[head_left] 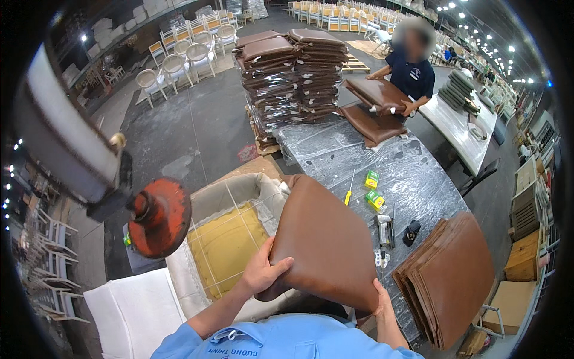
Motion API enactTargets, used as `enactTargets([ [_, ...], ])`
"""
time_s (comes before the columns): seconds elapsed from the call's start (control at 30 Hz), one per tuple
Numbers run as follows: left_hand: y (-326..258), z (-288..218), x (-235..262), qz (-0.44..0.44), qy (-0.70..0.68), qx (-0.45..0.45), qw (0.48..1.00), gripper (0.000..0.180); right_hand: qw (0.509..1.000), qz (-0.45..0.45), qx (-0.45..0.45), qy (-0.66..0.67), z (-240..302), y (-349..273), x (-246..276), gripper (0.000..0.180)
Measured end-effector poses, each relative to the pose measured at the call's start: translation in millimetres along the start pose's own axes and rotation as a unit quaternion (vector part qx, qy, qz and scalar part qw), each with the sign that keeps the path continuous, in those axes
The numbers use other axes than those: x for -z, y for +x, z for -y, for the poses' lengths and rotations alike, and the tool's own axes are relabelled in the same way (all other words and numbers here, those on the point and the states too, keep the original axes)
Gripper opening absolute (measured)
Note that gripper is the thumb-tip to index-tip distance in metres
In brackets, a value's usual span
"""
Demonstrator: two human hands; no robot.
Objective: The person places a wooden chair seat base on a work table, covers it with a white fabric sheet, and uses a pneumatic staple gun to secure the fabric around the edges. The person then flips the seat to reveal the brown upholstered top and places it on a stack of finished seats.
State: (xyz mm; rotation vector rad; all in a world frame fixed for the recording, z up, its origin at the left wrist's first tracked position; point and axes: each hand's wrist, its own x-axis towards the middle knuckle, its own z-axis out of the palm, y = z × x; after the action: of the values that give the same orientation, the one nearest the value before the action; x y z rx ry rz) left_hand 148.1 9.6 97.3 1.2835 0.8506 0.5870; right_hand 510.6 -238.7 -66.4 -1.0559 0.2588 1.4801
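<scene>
Between both hands I hold a brown leather-covered seat cushion [326, 236], tilted in front of my body. My left hand [266, 267] grips its near left edge, the thumb lying on top. At the near right corner my right hand [381, 299] is closed on the edge, with part of its fingers hidden behind the cushion. Below and to the left is a pale, cloth-lined bin [263, 184] with a yellow foam pad [224, 248] in it. A pile of flat brown leather pieces [451, 278] lies right of my right hand.
The plastic-covered table [323, 140] bears a screwdriver [349, 194], yellow-green boxes [375, 200], a staple gun [384, 232] and a black object [411, 232]. A red round press head [160, 218] hangs at left. Beyond, a person [411, 75] handles brown cushions beside tall cushion stacks [269, 78].
</scene>
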Motion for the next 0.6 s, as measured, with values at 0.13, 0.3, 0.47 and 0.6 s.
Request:
enactTargets([
  [0.13, 29, 1, -18, -0.019, -0.024, 0.004, 1.000, 0.083, 1.000, 0.008, -0.013, 0.021, 30, 20, 3, 0.069],
  [0.3, 78, -13, -42, -0.020, -0.028, 0.008, 0.999, 0.084, 1.000, -0.004, -0.011, 0.010, 73, 49, 7, 0.070],
  [0.47, 117, -2, -48, -0.036, -0.064, 0.043, 0.996, 0.085, 0.999, -0.014, 0.027, 0.019, 94, 78, 11, 0.068],
  [0.6, 156, 19, -47, -0.037, -0.024, 0.094, 0.995, 0.088, 0.998, -0.009, 0.034, 0.054, 109, 90, 12, 0.071],
])
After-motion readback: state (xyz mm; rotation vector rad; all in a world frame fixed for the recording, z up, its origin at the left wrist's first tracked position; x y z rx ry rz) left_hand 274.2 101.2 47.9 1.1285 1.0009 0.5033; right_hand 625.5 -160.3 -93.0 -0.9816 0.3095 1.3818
